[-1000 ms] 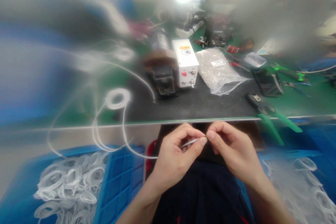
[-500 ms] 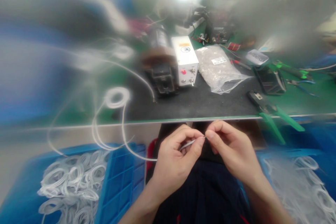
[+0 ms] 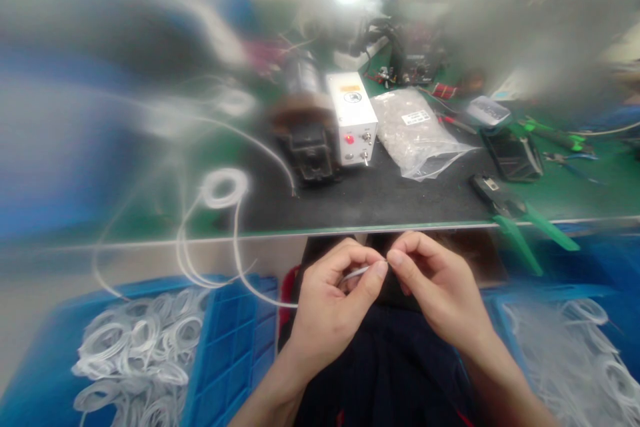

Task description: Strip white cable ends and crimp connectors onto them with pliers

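Observation:
My left hand (image 3: 335,307) is closed around a white cable (image 3: 273,302), whose end comes out between thumb and forefinger. Thumb and forefinger of my right hand (image 3: 435,280) pinch at the tip of that cable, touching the left fingertips. What exactly the right fingers grip is too small to make out clearly. From the left hand the cable runs left and up to a white coil (image 3: 224,188) lying near the table's front edge. Both hands are in front of that edge, above my lap.
Blue crates of coiled cables stand left (image 3: 220,347) and right (image 3: 555,293). On the table are a machine (image 3: 313,147) with a white control box (image 3: 353,113), a clear bag of small parts (image 3: 407,133) and a green-handled crimping tool (image 3: 515,213) jutting over the edge.
Both hands have shifted very slightly left, still together at the cable's end. The rest of the scene looks unchanged.

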### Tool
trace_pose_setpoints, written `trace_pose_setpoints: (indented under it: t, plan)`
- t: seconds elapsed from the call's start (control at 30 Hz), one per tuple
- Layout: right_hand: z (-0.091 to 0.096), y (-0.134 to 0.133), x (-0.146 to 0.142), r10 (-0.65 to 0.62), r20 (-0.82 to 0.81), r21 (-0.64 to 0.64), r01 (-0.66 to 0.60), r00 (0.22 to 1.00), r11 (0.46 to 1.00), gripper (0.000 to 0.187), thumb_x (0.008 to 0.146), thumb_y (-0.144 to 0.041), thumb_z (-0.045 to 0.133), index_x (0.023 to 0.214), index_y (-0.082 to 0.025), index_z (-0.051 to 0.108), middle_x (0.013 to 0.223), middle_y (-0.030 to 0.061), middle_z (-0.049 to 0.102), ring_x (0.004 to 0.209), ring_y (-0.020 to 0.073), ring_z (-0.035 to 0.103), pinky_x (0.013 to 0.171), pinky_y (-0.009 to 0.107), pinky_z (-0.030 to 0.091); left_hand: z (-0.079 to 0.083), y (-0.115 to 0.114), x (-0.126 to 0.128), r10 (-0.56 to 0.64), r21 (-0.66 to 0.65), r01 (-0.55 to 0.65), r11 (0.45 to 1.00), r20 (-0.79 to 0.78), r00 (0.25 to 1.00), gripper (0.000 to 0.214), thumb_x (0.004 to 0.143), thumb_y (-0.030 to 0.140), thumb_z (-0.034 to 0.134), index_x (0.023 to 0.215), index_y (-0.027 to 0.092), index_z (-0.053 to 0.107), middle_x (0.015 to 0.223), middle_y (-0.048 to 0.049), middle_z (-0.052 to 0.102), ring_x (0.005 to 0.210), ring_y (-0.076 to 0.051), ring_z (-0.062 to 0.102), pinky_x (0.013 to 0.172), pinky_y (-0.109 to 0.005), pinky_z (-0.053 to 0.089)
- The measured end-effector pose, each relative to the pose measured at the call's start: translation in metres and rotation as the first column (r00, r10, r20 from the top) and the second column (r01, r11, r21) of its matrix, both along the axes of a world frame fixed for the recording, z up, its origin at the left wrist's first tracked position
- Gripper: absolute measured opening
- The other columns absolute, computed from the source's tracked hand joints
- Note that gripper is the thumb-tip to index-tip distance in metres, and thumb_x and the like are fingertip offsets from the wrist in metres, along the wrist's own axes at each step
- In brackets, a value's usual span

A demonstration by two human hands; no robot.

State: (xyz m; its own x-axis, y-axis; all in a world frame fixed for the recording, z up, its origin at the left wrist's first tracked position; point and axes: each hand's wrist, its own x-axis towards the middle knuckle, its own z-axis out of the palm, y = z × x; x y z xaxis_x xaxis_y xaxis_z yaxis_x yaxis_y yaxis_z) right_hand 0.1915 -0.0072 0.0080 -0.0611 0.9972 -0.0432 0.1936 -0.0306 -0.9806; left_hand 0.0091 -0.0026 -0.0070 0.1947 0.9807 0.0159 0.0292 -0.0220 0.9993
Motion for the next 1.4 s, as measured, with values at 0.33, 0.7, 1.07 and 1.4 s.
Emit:
trace_pose_setpoints:
  t: [0.33,0.7,1.07,1.4]
  plan:
    - [0.002,-0.003,0.000,-0.015,0.076,0.078,0.009,0.997,0.997,0.025,0.108,-0.034,0.067,0.087,-0.023,0.066,0.075,-0.0023,0.060,0.066,0.0153,0.053,0.063,0.028,0.042,0.003,-0.005,0.001,0.014,0.044,-0.012,0.999,-0.057,0.998,0.012,0.104,0.023,0.070,0.093,0.021,0.074,0.084,-0.0012,0.062,0.071,-0.014,0.054,0.061,-0.026,0.040]
    - [0.003,-0.007,0.010,-0.034,0.073,0.093,0.027,0.997,0.995,0.024,0.109,-0.033,0.068,0.087,-0.024,0.065,0.073,-0.0036,0.057,0.063,0.0142,0.049,0.060,0.028,0.039,0.000,0.003,0.007,-0.018,0.053,0.021,0.998,-0.061,0.998,0.011,0.103,0.025,0.074,0.094,0.021,0.079,0.084,-0.0007,0.067,0.070,-0.012,0.057,0.060,-0.024,0.041]
    - [-0.002,-0.009,0.017,-0.074,0.010,0.100,0.073,0.997,0.992,0.021,0.108,-0.031,0.069,0.090,-0.021,0.067,0.083,-0.0020,0.063,0.075,0.0145,0.057,0.071,0.027,0.045,-0.001,0.005,0.010,-0.063,0.134,0.091,0.987,-0.202,0.977,0.011,0.105,0.022,0.068,0.095,0.022,0.074,0.084,0.0010,0.064,0.071,-0.013,0.056,0.062,-0.025,0.040]
    - [-0.013,-0.015,0.103,-0.355,0.435,0.270,0.257,0.827,0.928,0.023,0.106,-0.044,0.069,0.113,-0.022,0.069,0.105,0.0079,0.074,0.096,0.0259,0.071,0.089,0.038,0.057,0.006,0.027,0.045,-0.137,0.159,0.190,0.969,-0.295,0.946,0.013,0.105,0.022,0.068,0.094,0.023,0.075,0.085,0.0039,0.067,0.070,-0.010,0.057,0.067,-0.023,0.042]
